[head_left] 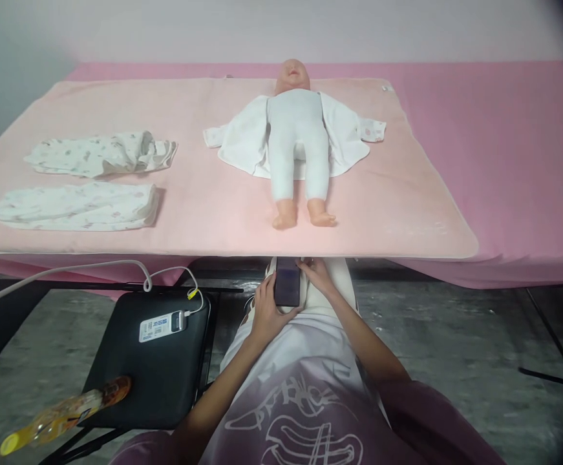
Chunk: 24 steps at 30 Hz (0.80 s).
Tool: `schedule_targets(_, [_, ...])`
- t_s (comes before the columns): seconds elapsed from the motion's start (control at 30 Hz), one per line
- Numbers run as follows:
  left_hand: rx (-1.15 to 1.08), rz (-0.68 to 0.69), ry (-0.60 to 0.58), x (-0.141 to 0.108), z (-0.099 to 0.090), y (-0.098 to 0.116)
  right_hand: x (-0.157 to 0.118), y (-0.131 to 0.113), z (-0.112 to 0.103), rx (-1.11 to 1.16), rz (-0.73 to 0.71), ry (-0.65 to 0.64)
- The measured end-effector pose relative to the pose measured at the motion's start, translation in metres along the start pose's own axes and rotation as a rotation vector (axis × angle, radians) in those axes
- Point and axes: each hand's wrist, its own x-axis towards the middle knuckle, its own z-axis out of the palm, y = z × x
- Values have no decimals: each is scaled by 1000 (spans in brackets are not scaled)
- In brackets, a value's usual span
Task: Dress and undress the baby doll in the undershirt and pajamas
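Head view: we see the dark rectangular phone [287, 284] over our lap [342, 287]
Left hand [267, 307]: half-curled, gripping its left edge
Right hand [316, 276]: bent fingers at its upper right; hold unclear
Desk [494, 161]: white-clothed plastic baby doll [297, 123]

Single view, head-worn: looks forward and steeply down from above the wearer's shirt [305, 413]. Shirt very near, bottom centre; black stool [136, 361] near left, floor [436, 336] near right; pink-covered table [494, 168] farther out, spanning the width.
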Motion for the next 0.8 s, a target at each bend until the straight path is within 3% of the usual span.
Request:
schedule_targets(0.33, [-5, -19, -4, -1, 0, -1, -4, 3, 2, 44, -34, 41])
schedule_targets(0.43, [-8, -27, -12, 0, -1, 0, -15, 11, -2, 96, -3, 80])
schedule_targets(0.63, [5, -45, -24, 3, 3, -1, -41, 27, -7, 141, 23, -3])
schedule_targets(0.8, [26, -30, -20, 10, 6, -3, -61, 23, -14, 73, 9, 57])
